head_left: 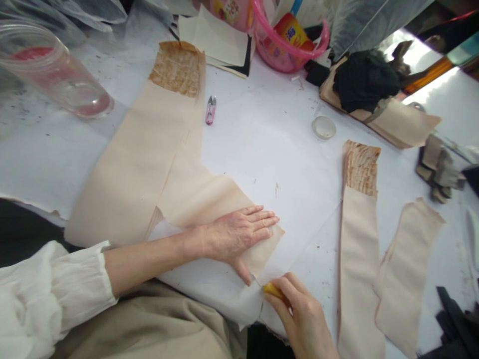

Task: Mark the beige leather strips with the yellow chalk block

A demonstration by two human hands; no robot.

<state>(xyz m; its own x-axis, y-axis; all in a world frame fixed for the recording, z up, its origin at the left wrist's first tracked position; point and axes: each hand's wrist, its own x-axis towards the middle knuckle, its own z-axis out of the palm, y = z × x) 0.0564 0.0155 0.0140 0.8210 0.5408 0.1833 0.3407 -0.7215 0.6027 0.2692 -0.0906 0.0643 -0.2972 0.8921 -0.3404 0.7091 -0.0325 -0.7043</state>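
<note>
My left hand lies flat, fingers spread a little, on the pointed end of a beige sheet on the white-covered table. The thumb rests near the sheet's lower edge. Just to the right and below, my right hand is closed around a small yellow-handled tool. A thin tip sticks out of its handle toward the sheet's corner, close to my left thumb. The sheet joins or overlaps a larger beige piece with a crinkled brown patch at its top.
Pink snips lie behind the sheet. A clear plastic cup stands at the left, a pink basket at the back. Rightward are a small round dish, a long beige strip stack, more beige pieces and black scraps.
</note>
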